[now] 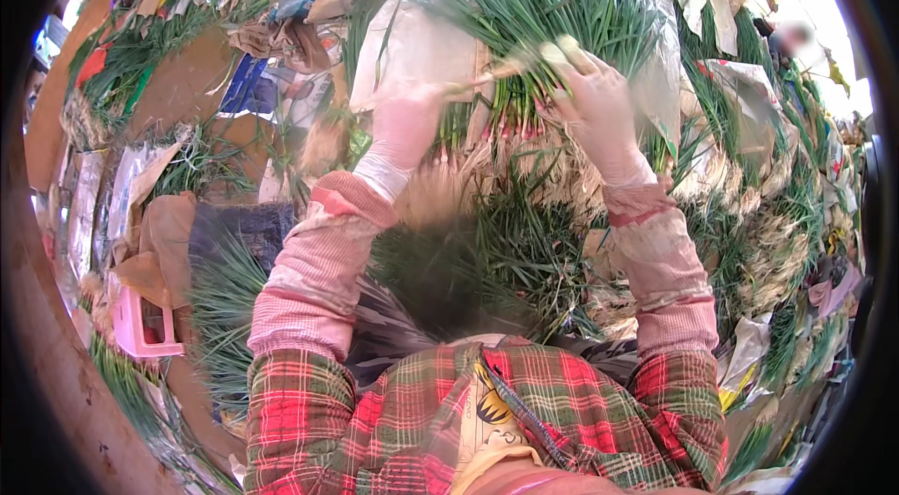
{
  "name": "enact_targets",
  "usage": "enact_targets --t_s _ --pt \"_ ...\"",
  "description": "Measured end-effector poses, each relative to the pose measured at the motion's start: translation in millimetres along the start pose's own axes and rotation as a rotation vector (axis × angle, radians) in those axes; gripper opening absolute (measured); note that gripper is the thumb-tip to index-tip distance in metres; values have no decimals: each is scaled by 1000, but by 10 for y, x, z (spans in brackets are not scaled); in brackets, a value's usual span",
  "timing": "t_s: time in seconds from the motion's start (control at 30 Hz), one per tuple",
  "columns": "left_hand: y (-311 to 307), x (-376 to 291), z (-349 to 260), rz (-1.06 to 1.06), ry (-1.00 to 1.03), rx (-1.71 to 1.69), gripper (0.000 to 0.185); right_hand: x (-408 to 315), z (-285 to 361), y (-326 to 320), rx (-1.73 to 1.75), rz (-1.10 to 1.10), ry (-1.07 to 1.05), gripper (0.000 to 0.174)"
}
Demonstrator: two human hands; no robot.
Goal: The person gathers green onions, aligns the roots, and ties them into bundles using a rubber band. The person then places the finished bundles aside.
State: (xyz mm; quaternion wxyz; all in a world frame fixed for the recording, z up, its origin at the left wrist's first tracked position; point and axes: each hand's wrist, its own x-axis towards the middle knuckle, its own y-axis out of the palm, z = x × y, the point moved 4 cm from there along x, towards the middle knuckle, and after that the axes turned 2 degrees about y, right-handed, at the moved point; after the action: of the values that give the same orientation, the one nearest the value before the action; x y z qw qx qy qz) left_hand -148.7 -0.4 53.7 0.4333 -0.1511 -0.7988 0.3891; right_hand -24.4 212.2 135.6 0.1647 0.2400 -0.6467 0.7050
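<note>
A large fanned bunch of spring onions (555, 3) lies before me, green leaves pointing away and pinkish stems and pale roots towards me. My right hand (597, 98), in a thin pale glove, grips its stems from the right, fingers curled over the top. At the left, my gloved left hand (406, 119) is blurred and closed around one end of a pale tan strip (484, 79). That strip runs across the stems towards my right fingers; its far end is unclear. Under the bunch, a pale sheet (421, 49) shows beside the left hand.
Loose green leaves (530, 263) are heaped near my lap. More spring onions (228, 312) lie at the left beside a pink plastic container (146, 319). Rooted bundles (772, 249) line the right. A blurred person (793, 38) is at the far right.
</note>
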Motion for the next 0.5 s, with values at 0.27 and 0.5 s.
enact_targets --t_s 0.27,0.5 --pt "-947 41 -1083 -248 308 216 41 -498 267 -22 743 -33 623 24" --pt "-36 -1347 -1139 62 -580 -1082 24 -1407 366 387 1156 138 846 34"
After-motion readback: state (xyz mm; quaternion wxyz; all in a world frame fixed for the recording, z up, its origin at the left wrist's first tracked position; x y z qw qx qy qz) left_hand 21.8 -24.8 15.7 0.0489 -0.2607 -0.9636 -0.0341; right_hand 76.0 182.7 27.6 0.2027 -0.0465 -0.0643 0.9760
